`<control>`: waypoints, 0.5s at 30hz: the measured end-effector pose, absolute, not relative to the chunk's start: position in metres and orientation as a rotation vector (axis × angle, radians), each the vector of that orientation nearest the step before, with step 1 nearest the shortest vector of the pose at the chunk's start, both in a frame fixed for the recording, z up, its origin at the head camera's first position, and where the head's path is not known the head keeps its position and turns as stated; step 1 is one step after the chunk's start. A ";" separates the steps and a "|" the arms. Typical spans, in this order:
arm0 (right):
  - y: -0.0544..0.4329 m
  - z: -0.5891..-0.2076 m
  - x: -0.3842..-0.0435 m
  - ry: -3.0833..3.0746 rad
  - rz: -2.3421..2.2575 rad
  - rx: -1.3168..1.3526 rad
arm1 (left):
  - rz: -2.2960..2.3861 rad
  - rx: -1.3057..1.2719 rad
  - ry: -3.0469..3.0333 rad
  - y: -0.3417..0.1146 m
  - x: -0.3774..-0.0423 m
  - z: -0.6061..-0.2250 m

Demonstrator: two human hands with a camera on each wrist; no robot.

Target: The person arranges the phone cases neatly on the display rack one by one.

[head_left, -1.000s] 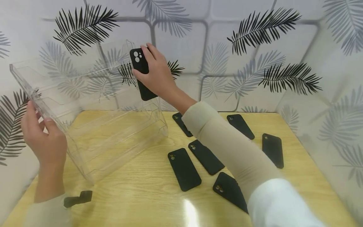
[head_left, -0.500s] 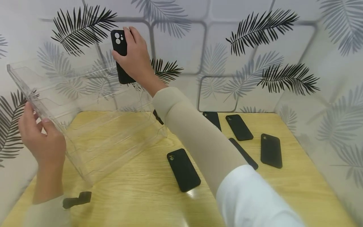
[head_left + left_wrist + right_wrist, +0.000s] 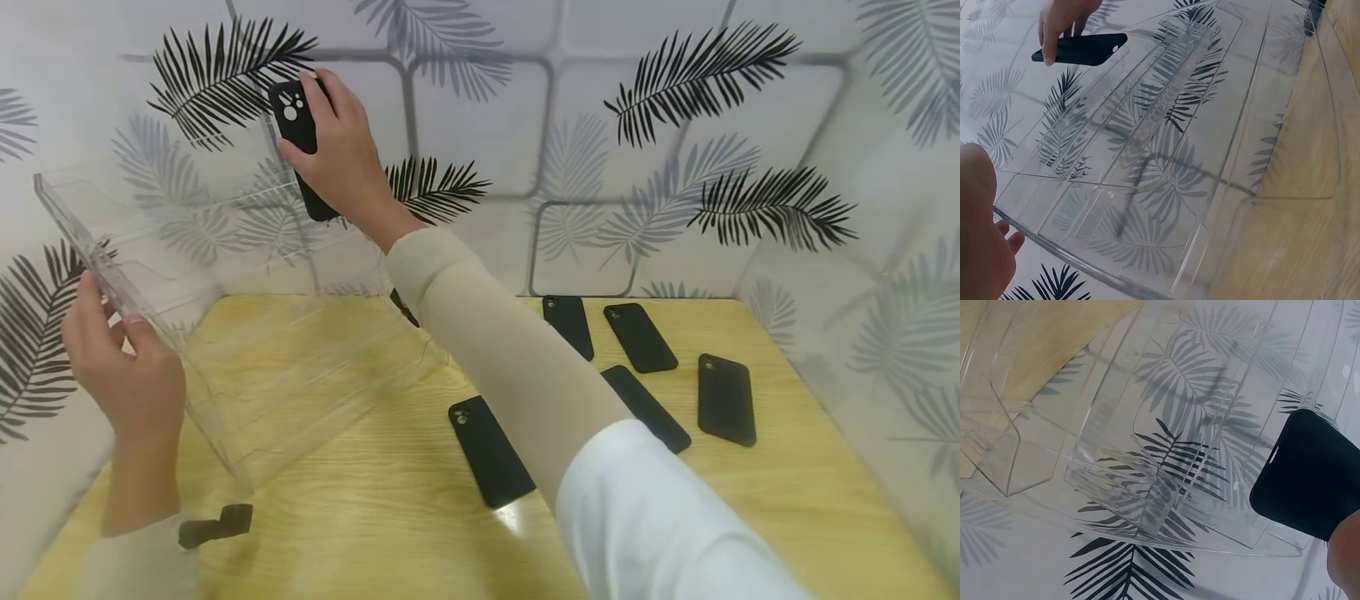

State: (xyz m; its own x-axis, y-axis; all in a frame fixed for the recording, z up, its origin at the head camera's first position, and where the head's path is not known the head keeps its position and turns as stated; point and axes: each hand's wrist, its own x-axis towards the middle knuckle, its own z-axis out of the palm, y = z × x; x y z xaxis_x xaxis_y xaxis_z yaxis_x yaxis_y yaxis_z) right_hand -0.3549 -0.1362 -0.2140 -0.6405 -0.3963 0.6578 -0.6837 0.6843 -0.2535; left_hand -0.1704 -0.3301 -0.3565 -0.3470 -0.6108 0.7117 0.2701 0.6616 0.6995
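My right hand (image 3: 341,154) holds a black phone case (image 3: 300,133) by its long edges, with its camera cutouts at the top. The case is raised at the upper tier of a clear plastic tiered rack (image 3: 206,417). In the left wrist view, the phone case (image 3: 1082,51) hangs by the rack's upper shelves; in the right wrist view, the case's lower end (image 3: 1310,481) shows beside the clear tiers. My left hand (image 3: 127,358) grips the rack's left side panel, thumb in front and fingers around its edge. My right forearm hides part of the rack's right side.
Several black phone cases lie on the wooden table (image 3: 360,533) to the right, including one near the middle (image 3: 491,458) and one at far right (image 3: 726,400). A leaf-patterned wall (image 3: 480,125) stands close behind the rack.
My right hand has carried the phone case left and upward, from the rack's right end to farther along its top. My left hand has stayed on the side panel.
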 end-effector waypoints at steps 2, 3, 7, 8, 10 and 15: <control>-0.139 -0.213 -0.354 -2.316 0.649 0.835 | -0.933 0.279 -1.698 -0.331 -0.170 -0.357; -0.140 -0.212 -0.354 -2.309 0.642 0.837 | -0.931 0.276 -1.702 -0.332 -0.170 -0.357; -0.145 -0.208 -0.355 -2.301 0.609 0.848 | -0.914 0.261 -1.717 -0.333 -0.169 -0.356; -0.146 -0.207 -0.355 -2.309 0.594 0.847 | -0.908 0.256 -1.721 -0.333 -0.168 -0.356; -0.148 -0.208 -0.355 -2.334 0.565 0.841 | -0.913 0.249 -1.718 -0.333 -0.168 -0.356; -0.153 -0.217 -0.356 -2.412 0.528 0.842 | -0.915 0.227 -1.723 -0.335 -0.169 -0.357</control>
State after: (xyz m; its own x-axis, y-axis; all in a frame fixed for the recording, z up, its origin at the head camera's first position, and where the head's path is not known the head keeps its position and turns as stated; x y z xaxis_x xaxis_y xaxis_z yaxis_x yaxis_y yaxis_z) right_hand -0.3556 -0.1525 -0.2172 -0.6677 -0.4527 0.5910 -0.6583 0.7298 -0.1847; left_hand -0.1687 -0.3349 -0.3575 -0.3647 -0.5709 0.7355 0.2901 0.6810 0.6724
